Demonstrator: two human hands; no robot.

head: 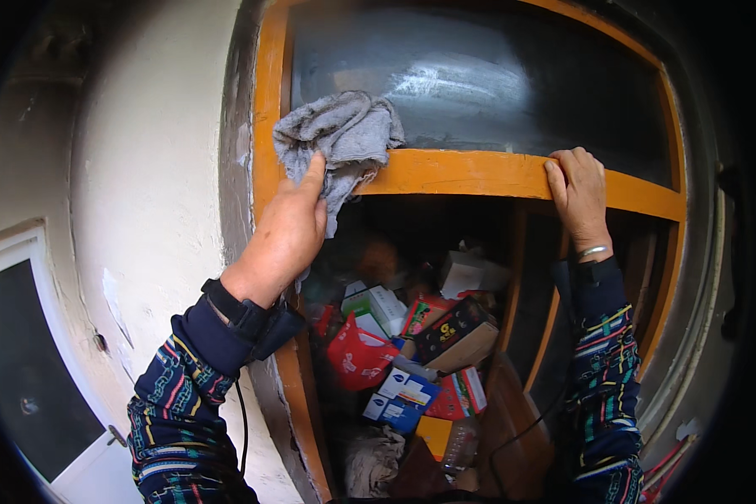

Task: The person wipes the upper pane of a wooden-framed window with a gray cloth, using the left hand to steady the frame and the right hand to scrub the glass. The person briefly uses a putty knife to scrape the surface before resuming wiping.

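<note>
My left hand (290, 230) holds a crumpled grey cloth (353, 135) against the left end of an orange wooden crossbar (460, 171), where it meets the upright. The cloth's upper part overlaps the lower left corner of a dark glass pane (466, 82), and a corner of it hangs below the bar. Farther right, my right hand (578, 192) grips the same crossbar, its thumb on the front and its fingers over the top edge. Pale smears of light show across the glass.
Below the bar, an opening shows piled cardboard boxes (457, 334), a red bag (360, 356), blue-and-white boxes (403, 397) and a plastic bottle (461, 444). A brown wooden panel (510, 409) leans at the right. Left stand a whitish wall (151, 157) and a white-framed door (44, 283).
</note>
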